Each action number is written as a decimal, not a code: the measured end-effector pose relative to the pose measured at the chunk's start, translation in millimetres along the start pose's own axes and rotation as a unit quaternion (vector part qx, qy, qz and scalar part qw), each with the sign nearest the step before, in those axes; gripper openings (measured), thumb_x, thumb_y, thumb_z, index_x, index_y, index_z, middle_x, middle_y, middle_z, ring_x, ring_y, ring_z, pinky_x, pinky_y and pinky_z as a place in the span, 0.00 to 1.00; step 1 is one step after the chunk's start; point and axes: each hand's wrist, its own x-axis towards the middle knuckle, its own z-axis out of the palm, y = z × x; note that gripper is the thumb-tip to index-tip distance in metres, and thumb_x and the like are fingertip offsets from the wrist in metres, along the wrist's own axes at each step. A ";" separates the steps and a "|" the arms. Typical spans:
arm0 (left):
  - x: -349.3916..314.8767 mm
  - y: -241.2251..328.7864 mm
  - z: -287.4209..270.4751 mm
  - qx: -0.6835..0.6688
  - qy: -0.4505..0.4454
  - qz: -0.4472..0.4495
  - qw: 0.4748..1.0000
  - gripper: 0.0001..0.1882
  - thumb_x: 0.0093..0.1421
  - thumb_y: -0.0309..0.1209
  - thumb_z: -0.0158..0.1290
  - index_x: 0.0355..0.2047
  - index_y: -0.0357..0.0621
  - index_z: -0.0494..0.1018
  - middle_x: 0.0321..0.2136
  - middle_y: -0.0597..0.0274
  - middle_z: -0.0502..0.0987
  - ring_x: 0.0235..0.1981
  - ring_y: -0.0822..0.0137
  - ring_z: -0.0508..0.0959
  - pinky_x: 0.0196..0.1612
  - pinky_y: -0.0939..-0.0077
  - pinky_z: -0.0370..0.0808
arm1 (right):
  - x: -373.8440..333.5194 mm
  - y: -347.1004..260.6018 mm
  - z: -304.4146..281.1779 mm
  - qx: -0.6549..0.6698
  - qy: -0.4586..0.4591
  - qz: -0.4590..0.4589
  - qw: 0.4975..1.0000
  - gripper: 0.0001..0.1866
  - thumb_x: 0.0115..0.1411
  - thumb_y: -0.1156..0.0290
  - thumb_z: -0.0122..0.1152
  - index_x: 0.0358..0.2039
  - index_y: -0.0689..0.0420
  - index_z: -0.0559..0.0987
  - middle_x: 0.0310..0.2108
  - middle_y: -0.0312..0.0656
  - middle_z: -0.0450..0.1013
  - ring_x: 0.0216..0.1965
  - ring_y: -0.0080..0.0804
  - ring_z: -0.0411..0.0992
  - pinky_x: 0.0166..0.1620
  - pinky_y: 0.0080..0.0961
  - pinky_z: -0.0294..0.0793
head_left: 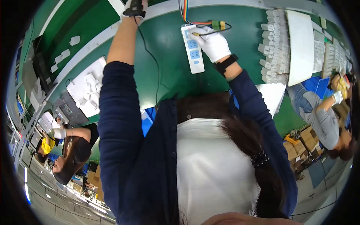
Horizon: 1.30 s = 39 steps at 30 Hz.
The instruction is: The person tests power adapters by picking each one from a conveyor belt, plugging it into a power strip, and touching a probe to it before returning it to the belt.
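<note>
My right hand (213, 45), in a white glove with a black wrist strap, is over the upper part of a white power strip (198, 67) with blue sockets. Its fingers are closed in a pinch on a thin black wire (229, 30), whose end lies beside the top socket. The wire loops round from a green and yellow connector (217, 25), next to red, orange and other coloured leads (185, 11). My left hand (135, 8) reaches to the top edge, gloved, with a black strapped device on it; its fingers are cut off or hidden. A black cable (155, 62) hangs from that device.
On the right, stacked rows of white plastic parts (275, 45) stand beside a white panel (300, 47). At left, small white pieces (90, 88) lie on a white sheet near a dark monitor (35, 67). Co-workers (322, 112) are at both sides. A metal rail (161, 9) crosses the green bench.
</note>
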 end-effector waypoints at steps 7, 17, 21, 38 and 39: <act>-72.0 17.4 -33.0 0.316 0.068 0.317 0.892 0.41 0.54 0.43 0.61 0.65 0.50 0.57 0.57 0.44 0.68 0.48 0.49 0.77 0.51 0.65 0.74 | -8.1 13.8 0.6 0.055 -0.030 0.000 0.998 0.10 0.58 0.66 0.61 0.39 0.54 0.82 0.40 0.44 0.77 0.41 0.39 0.76 0.43 0.27 0.74; -51.2 -125.4 -218.9 0.742 0.224 0.118 0.621 0.22 0.58 0.36 0.49 0.54 0.58 0.67 0.51 0.67 0.70 0.53 0.58 0.71 0.49 0.62 0.73 | -5.0 -0.1 -0.8 0.154 0.017 0.021 0.988 0.09 0.57 0.66 0.63 0.39 0.47 0.82 0.29 0.40 0.74 0.31 0.38 0.74 0.35 0.29 0.72; -41.0 -119.6 -218.5 0.666 0.129 -0.059 0.733 0.21 0.58 0.39 0.49 0.53 0.56 0.68 0.48 0.63 0.73 0.47 0.55 0.76 0.45 0.58 0.76 | -12.0 2.0 -1.5 0.128 0.000 0.063 0.990 0.10 0.57 0.66 0.63 0.40 0.47 0.82 0.30 0.40 0.75 0.33 0.38 0.75 0.36 0.29 0.72; -268.0 -24.4 41.1 -0.166 -0.115 0.118 0.972 0.21 0.56 0.28 0.60 0.50 0.42 0.72 0.42 0.63 0.78 0.43 0.73 0.77 0.47 0.76 0.74 | -93.7 36.8 9.4 0.241 0.026 0.219 0.945 0.22 0.61 0.65 0.62 0.55 0.56 0.74 0.28 0.34 0.73 0.27 0.20 0.69 0.35 0.21 0.71; -279.6 -16.4 58.7 -0.118 -0.127 0.119 0.978 0.21 0.56 0.29 0.60 0.50 0.44 0.72 0.42 0.61 0.79 0.43 0.71 0.78 0.47 0.73 0.74 | -100.9 41.5 9.7 0.243 0.034 0.219 0.944 0.22 0.61 0.65 0.62 0.55 0.56 0.74 0.28 0.34 0.73 0.27 0.20 0.69 0.35 0.21 0.71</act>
